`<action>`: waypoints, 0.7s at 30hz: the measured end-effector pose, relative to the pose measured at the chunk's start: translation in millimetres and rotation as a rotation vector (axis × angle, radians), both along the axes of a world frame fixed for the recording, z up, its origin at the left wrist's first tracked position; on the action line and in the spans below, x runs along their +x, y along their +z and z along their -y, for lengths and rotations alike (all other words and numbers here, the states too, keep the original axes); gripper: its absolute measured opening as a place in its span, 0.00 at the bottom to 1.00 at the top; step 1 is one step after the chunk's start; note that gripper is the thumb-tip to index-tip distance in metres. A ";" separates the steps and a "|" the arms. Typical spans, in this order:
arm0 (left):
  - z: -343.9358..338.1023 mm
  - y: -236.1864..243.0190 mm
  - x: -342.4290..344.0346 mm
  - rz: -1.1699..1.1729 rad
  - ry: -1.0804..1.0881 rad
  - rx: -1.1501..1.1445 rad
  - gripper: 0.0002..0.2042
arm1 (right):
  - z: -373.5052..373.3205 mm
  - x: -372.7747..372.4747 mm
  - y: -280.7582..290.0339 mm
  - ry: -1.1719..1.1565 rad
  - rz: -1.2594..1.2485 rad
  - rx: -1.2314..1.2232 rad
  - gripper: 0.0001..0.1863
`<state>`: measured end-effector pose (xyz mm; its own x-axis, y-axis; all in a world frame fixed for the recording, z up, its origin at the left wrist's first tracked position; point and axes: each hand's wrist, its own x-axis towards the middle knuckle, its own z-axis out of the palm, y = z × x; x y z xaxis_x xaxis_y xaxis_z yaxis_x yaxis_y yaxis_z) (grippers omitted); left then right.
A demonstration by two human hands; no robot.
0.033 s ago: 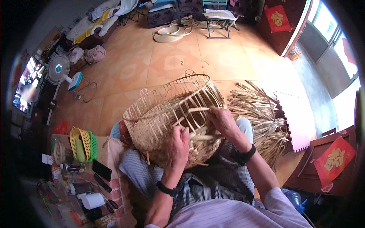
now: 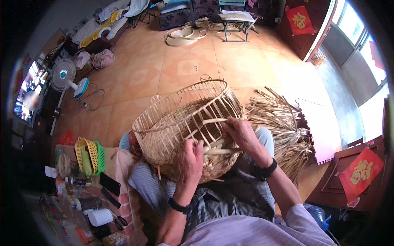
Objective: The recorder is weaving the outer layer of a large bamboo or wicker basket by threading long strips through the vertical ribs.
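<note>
A half-woven straw basket (image 2: 158,149) lies tilted across my lap, its wall of bare upright strips and rim hoop turned away from me. My right hand (image 2: 243,133) is closed on a pale flat strip (image 2: 215,121) at the basket's right side, thumb and finger pinching its end. On the near side, my left hand (image 2: 190,162) presses its bent fingers against the weave beside the open uprights. What lies under those fingertips is partly hidden. Thicker pale strips (image 2: 221,151) stick out between the two hands.
A bundle of dried straw strips (image 2: 283,127) lies on the floor to the right, beside a pale foam mat (image 2: 322,131). At left, a low table holds yellow and green baskets (image 2: 91,158), a phone (image 2: 110,184) and scissors (image 2: 120,222). A fan (image 2: 65,76) stands beyond it.
My left hand has shifted slightly left and up along the weave. The pale strip in my right hand has moved a little. The basket stays nearly in place.
</note>
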<state>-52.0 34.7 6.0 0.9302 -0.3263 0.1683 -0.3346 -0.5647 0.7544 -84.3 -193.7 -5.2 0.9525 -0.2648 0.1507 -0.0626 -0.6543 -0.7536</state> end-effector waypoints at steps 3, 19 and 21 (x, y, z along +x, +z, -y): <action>-22.3 -9.0 -5.1 0.052 0.033 -0.060 0.15 | -24.1 -19.7 11.4 -0.069 -0.054 0.311 0.17; -76.6 -6.6 10.2 0.286 0.071 0.162 0.14 | -24.8 -77.4 -40.0 0.026 0.210 1.549 0.21; -72.8 8.5 2.1 0.429 0.030 0.191 0.15 | -25.2 -86.4 -24.1 -0.068 0.169 1.398 0.22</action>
<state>-49.9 107.5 14.5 0.7993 -0.3626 0.4791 -0.5747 -0.6943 0.4332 -170.7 -168.5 -29.3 0.9290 -0.3329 -0.1615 0.0919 0.6303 -0.7709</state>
